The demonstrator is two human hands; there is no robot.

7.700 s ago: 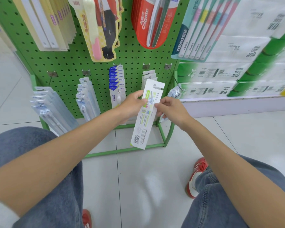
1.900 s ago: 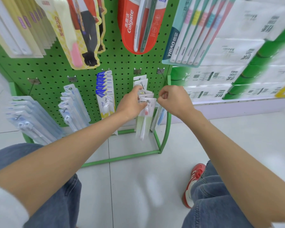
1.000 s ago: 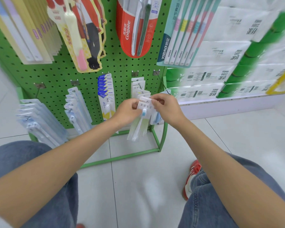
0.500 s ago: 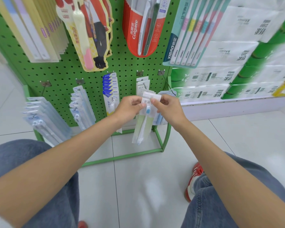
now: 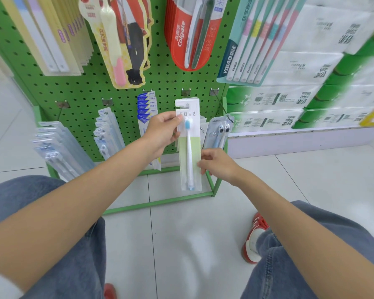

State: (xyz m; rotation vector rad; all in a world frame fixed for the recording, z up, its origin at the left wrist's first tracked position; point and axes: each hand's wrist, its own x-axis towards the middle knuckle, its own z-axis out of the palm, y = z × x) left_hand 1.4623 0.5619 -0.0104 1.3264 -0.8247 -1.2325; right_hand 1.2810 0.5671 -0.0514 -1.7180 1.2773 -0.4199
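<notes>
Single toothbrush pack, a flat rectangular white and pale-green card under a clear plastic blister (image 5: 194, 147), held upright before the green perforated metal pegboard (image 5: 166, 83). Here the left hand (image 5: 163, 131) pinches the upper left edge, thumb across the printed header; the right hand (image 5: 217, 166) pinches the lower right edge with curled fingertips. The hang slot lies above the left thumb, just below the grey metal hook (image 5: 186, 92).

Likely faults:
- the narrow slot catches or misses the thin hook, so the card bends or tears
- the glossy card slips from two light edge grips
- the right wrist knocks the twin-brush blister pack (image 5: 219, 130) hanging just beyond it

The card looks stiff and smooth, the blister rounded and slick, the brush handle slender and white, the bristles blue
</notes>
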